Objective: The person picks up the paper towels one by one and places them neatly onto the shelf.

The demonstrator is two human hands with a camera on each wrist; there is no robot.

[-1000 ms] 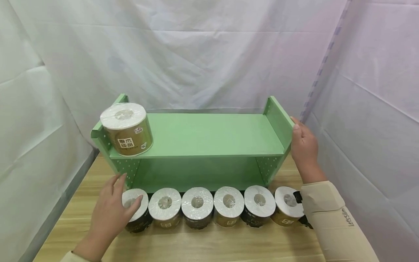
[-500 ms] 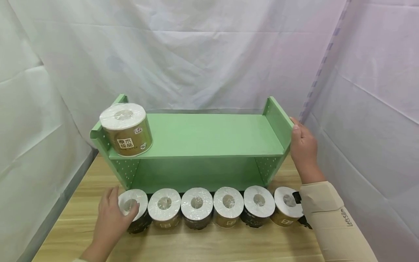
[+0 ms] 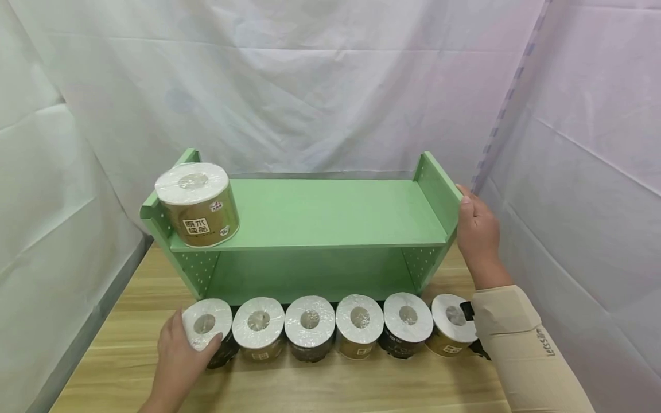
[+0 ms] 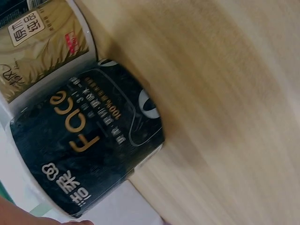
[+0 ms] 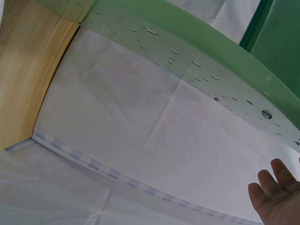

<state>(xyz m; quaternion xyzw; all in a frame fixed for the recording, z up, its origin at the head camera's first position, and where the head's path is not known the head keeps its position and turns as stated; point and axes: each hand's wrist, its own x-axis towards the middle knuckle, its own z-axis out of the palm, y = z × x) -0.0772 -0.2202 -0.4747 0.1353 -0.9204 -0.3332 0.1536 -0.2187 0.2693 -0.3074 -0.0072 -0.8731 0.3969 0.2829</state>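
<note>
On my feed I'm seeing the left hand [image 3: 178, 358] gripping the dark roll [image 4: 89, 140] — thumb and fingers standing wide apart round it — at the row's left end, in front of the green shelf [image 3: 320, 212]. The right hand [image 3: 477, 235] is resting at the shelf's right panel [image 3: 439, 198], three fingers bending loosely; whether it's pinching the edge, I'm not able to tell. A gold roll [image 3: 203, 221] is sitting up on the shelf's left end
</note>
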